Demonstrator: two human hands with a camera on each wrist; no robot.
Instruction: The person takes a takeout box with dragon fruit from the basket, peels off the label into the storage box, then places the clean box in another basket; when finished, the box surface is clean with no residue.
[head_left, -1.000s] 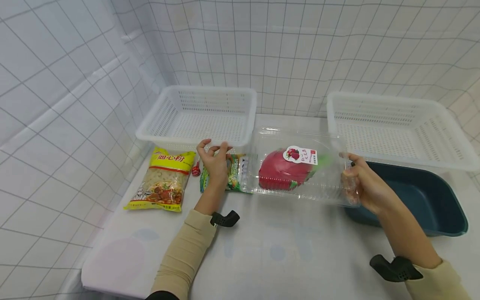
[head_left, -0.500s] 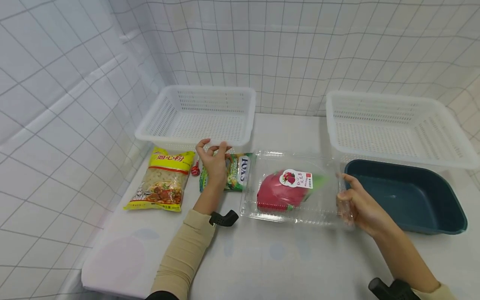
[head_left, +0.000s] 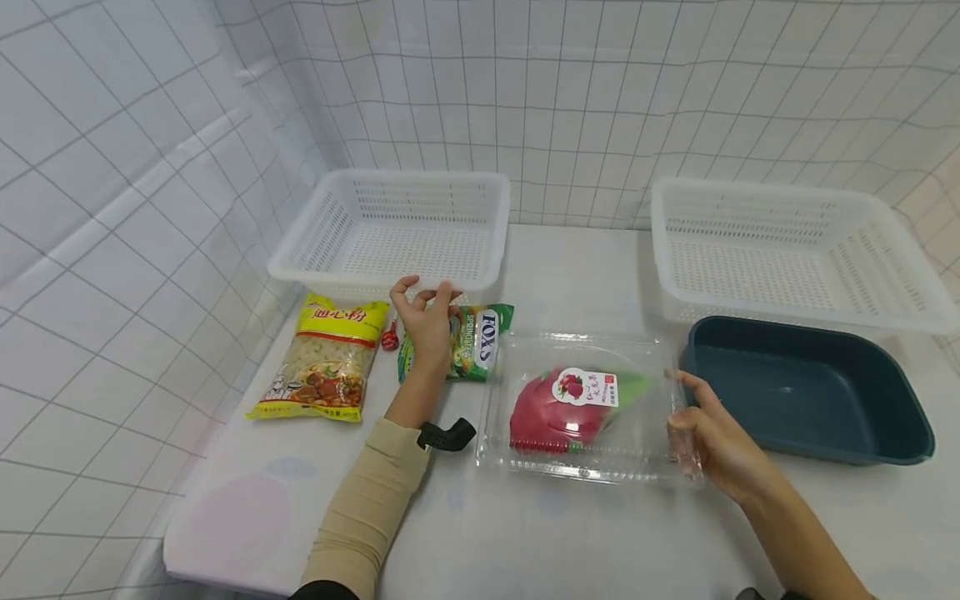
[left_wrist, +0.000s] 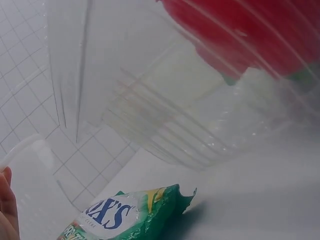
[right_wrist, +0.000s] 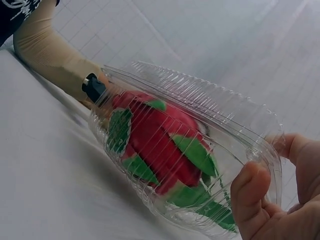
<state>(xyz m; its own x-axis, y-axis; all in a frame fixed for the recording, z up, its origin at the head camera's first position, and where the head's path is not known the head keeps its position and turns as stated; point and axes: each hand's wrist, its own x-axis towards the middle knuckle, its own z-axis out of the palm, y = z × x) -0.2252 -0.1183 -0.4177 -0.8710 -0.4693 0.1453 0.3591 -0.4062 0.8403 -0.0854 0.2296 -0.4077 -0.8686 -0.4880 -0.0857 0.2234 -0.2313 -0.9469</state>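
My right hand (head_left: 712,446) pinches the right edge of a clear plastic clamshell box (head_left: 630,467), thumb on the near side. Inside lies a red dragon fruit (head_left: 543,408) with green leaves and a white label on the lid above it. In the right wrist view the box (right_wrist: 240,130) tilts above the white table. My left hand (head_left: 427,329) hovers by the front rim of the left white basket (head_left: 337,279), fingers loosely bent. Partly beneath it lies a green Fox's candy bag (head_left: 487,342), seen too in the left wrist view.
A yellow pasta bag (head_left: 322,358) and a red-wrapped lollipop (head_left: 390,337) lie left of the left hand. Back right stands another white basket (head_left: 795,312). In front of it is a dark teal basin (head_left: 810,417), just right of the right hand.
The right hand has brought the clamshell box toward the body and slightly left, uncovering more of the candy bag. The left hand has stayed in place.
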